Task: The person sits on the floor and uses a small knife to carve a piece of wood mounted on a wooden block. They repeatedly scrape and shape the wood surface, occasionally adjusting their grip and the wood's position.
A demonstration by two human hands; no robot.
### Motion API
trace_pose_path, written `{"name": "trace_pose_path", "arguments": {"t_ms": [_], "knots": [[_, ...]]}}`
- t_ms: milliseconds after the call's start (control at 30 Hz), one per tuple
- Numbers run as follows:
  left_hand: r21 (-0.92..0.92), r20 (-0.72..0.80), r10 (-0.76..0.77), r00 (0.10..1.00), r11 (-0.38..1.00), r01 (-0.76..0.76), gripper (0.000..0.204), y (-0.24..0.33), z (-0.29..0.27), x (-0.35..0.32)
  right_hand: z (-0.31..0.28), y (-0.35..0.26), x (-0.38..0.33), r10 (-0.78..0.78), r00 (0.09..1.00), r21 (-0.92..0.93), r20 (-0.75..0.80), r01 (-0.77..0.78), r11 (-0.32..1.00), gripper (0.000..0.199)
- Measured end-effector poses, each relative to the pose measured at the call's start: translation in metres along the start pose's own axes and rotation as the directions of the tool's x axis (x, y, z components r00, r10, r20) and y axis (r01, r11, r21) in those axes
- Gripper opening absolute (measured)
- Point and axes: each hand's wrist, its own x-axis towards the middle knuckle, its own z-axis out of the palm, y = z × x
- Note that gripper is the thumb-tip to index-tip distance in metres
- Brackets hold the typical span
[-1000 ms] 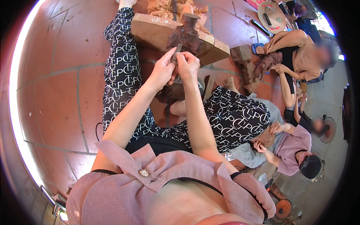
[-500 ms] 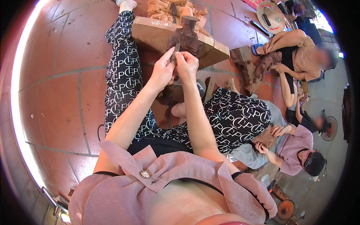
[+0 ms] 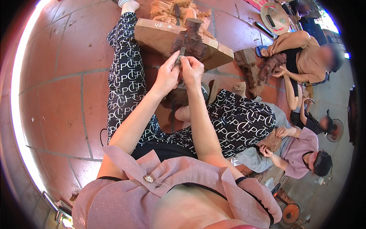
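Between my two hands is a narrow, flat grey strip (image 3: 182, 50), its blunt end sticking up past the fingertips; its kind I cannot make out. My left hand (image 3: 167, 79) is closed round its lower part, and my right hand (image 3: 193, 71) pinches it from the other side with thumb and fingers. Just beyond the fingertips stands a dark brown carved wooden figure (image 3: 190, 42) with a flat round top. My hands hide its lower end. Behind it lies a thick pale wooden slab (image 3: 156, 34), bearing an orange-toned wood carving (image 3: 160, 10) and a dark-handled tool (image 3: 177, 11).
My patterned trouser legs flank the work. Dark wood pieces (image 3: 248, 70) lie to the right, near a co-worker handling a reddish-brown carving (image 3: 270, 68). Another person in a pink top (image 3: 305, 152) sits lower right. A woven round tray (image 3: 275, 19) and fans (image 3: 335, 129) stand farther off.
Both my hands have shifted slightly nearer and to the right with the grey strip. The dark figure's top has also moved a little right. My grip looks the same.
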Motion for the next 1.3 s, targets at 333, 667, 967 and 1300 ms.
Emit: {"name": "trace_pose_path", "arguments": {"t_ms": [333,667,967,1300], "knots": [[0.076,-0.009,0.128,0.992,0.989,-0.127,0.047,-0.006,0.002,0.004,-0.001,0.004,0.0,-0.026,1.0,-0.042,-0.018,0.025,0.999,0.021],[-0.034,0.018,0.062,0.998,0.998,-0.061,0.053,0.006,0.003,0.007,0.002,-0.01,0.003,0.032,0.999,0.049,0.013,-0.033,0.998,0.021],[0.042,-0.011,0.097,0.995,0.994,-0.097,0.049,0.011,0.002,0.003,0.006,-0.01,0.003,-0.059,0.998,0.031,-0.019,0.06,0.998,0.02],[0.009,-0.007,0.072,0.997,0.997,-0.072,0.049,0.008,0.001,-0.002,0.005,-0.001,0.0,-0.064,0.998,0.009,-0.021,0.064,0.998,0.019]]}}
